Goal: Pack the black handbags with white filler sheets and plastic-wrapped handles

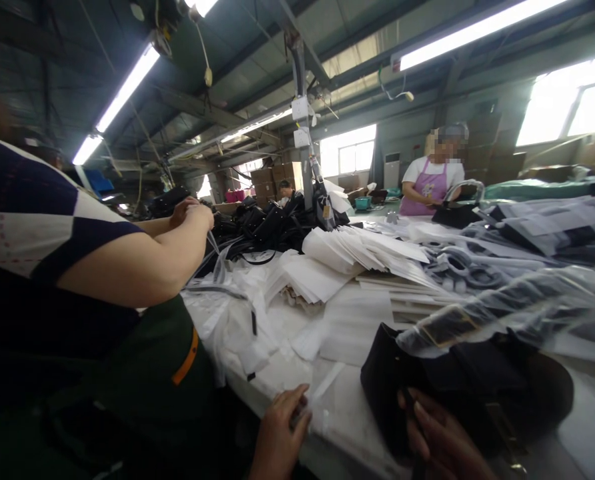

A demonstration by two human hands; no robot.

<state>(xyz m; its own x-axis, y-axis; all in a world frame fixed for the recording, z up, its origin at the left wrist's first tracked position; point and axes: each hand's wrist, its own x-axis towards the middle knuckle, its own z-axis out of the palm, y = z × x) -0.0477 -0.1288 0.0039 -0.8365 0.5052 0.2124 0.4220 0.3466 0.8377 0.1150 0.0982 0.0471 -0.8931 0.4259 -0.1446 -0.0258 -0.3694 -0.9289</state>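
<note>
A black handbag (457, 387) lies on the table at the lower right, with gold-coloured metal fittings on its front. Clear plastic wrap (507, 313) covers what looks like its handle. My right hand (440, 433) is at the bag's near side, thumb and fingers closed on a dark strap-like part of it. By the table's front edge is my left hand (282, 430), its fingers curled toward the thumb. Something small and greyish shows between them, too blurred to name. White paper scraps and a pale strip (327, 380) lie just beyond that hand.
Stacked white sheets (347, 260) cover the table's middle. Black bags and straps (262, 227) are heaped behind them. Grey wrapped parts (482, 267) are piled at right. A co-worker (127, 260) stands close at left, arms over the table; another (430, 177) works across it.
</note>
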